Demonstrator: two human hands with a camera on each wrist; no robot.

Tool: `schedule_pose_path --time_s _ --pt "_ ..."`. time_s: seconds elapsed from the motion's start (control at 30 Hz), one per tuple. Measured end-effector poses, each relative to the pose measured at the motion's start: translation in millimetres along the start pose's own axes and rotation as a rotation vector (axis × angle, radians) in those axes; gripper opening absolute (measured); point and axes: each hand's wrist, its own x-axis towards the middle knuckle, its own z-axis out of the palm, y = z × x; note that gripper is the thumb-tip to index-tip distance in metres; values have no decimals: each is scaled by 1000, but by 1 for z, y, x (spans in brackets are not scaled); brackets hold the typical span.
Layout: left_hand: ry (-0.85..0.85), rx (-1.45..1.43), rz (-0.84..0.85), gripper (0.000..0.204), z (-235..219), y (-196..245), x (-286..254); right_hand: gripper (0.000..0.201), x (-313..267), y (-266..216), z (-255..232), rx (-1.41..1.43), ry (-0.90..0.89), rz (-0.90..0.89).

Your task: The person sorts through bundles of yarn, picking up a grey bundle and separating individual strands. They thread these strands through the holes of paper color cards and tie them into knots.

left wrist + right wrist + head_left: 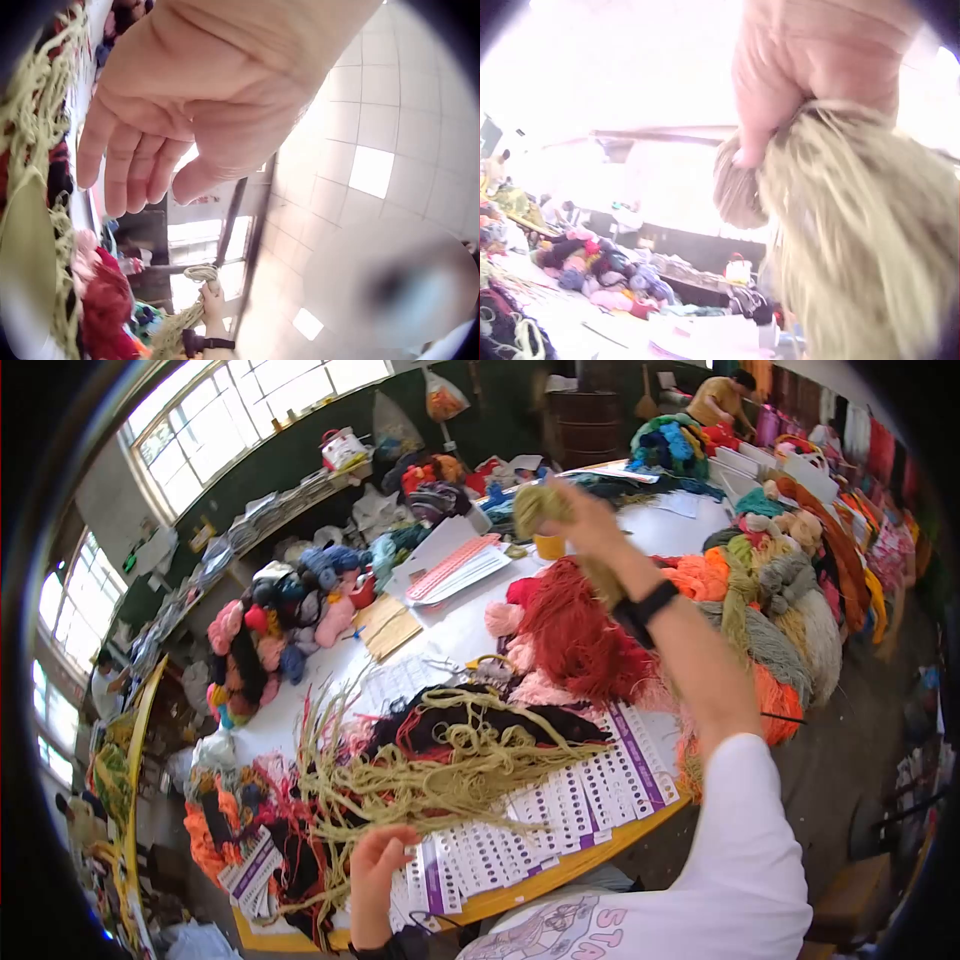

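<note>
My right hand [592,528] is raised over the far part of the table and grips a hank of olive-green yarn [538,510]. In the right wrist view the fingers curl round the yarn [862,232], whose strands hang down loosely. Low at the table's near edge, my left hand [376,868] holds nothing, its fingers relaxed and slightly bent; the left wrist view shows the bare palm [217,97]. Beside it a tangled heap of olive yarn strands [430,785] spreads over black yarn [440,725] and printed sample cards [560,810].
Dark red yarn [575,625] lies mid-table, with scissors [490,663] near it. Piles of coloured yarn stand at the left [265,625] and right [780,600]. White papers [450,565] and a brown board [388,625] lie toward the back. Another person [720,405] bends at the far end.
</note>
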Motion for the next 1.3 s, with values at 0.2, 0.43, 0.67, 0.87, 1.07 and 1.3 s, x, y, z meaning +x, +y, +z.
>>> schedule_pose_path --time_s 0.2,0.43,0.67,0.87,1.07,1.3 --pt "36 509 21 23 -43 -79 -12 62 -40 124 -2 -317 142 299" --pt "156 527 -10 20 -44 -77 -20 53 -138 190 -117 -878 263 1081" --pt "166 557 13 19 -50 -92 -16 31 -180 274 -171 119 780 793" --pt "202 579 3 17 -56 -100 -26 20 -111 99 -206 530 1131 208" --pt "236 618 48 16 -40 -81 -28 17 2 40 -119 481 1140 -114" --pt "264 606 66 17 -36 -92 -33 20 -29 122 70 -41 410 304"
